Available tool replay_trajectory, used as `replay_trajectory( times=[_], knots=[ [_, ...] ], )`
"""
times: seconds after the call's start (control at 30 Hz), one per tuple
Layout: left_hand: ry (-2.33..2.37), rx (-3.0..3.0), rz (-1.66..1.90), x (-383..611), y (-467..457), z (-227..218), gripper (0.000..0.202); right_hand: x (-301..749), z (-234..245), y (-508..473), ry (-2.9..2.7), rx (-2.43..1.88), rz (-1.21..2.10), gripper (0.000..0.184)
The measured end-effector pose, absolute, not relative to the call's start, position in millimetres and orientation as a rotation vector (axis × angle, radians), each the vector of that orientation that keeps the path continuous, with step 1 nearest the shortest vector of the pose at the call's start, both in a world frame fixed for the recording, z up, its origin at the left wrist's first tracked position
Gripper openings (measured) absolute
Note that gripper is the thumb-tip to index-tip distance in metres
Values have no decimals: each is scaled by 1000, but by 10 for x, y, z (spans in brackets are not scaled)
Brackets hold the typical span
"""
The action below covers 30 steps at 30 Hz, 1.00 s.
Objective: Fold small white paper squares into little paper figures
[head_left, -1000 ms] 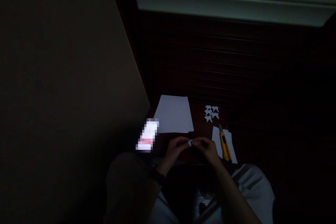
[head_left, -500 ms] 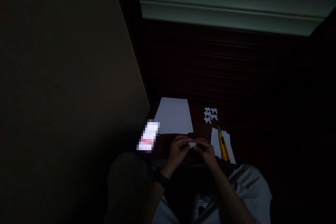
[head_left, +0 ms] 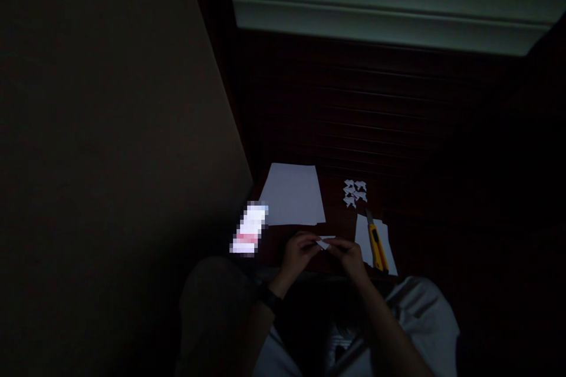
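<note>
Between my hands, above the near part of the dark table, is a small folded piece of white paper (head_left: 325,242). My left hand (head_left: 299,250) pinches its left side, a dark band on that wrist. From the right, my right hand (head_left: 348,254) grips the other side with thumb and fingers. The paper looks like a small triangle with a flap along its top; finer creases are too dim to make out. Just right of my right hand, a yellow utility knife (head_left: 377,248) with its blade out lies on a stack of small white paper sheets (head_left: 363,235).
A stack of large white paper (head_left: 292,194) lies at the back left. Several small folded paper figures (head_left: 355,193) sit in a cluster at the back right. A lit, blurred-out screen (head_left: 250,228) is at the left edge. A wall (head_left: 132,129) rises on the left.
My fingers have shifted slightly on the folded paper, and more of its top edge now shows. The knife, sheets and figures stay where they were.
</note>
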<state>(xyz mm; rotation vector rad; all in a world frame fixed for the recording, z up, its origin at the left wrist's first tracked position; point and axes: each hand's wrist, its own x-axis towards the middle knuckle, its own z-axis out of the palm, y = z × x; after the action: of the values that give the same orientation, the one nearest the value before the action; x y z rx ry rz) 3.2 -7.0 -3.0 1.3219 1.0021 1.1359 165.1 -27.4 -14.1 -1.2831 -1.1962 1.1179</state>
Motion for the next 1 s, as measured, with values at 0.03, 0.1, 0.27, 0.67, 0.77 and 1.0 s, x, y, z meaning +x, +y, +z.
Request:
replay_trajectory(
  times=[0.03, 0.1, 0.27, 0.67, 0.77, 1.0],
  knots=[
    [1004, 1341, 1110, 12, -60, -30, 19, 1662, -157, -273, -1200, -1277, 1120, 16],
    [1055, 1395, 1111, -28, -40, -31, 21, 1681, -183, -270, -1216, -1271, 1120, 15],
    [1046, 1400, 1002, -64, -24, -78, 25, 1679, -198, -261, -1223, -1294, 1108, 15],
    [1032, 1372, 910, -83, 47, -229, 18, 1709, -236, -229, -1182, -1271, 1288, 22],
    [1016, 1415, 916, -98, 63, -272, 19, 1727, -270, -225, -1159, -1275, 1312, 22],
    [958, 1412, 910, -115, 70, -261, 23, 1751, -244, -237, -1148, -1214, 1394, 23]
  ],
)
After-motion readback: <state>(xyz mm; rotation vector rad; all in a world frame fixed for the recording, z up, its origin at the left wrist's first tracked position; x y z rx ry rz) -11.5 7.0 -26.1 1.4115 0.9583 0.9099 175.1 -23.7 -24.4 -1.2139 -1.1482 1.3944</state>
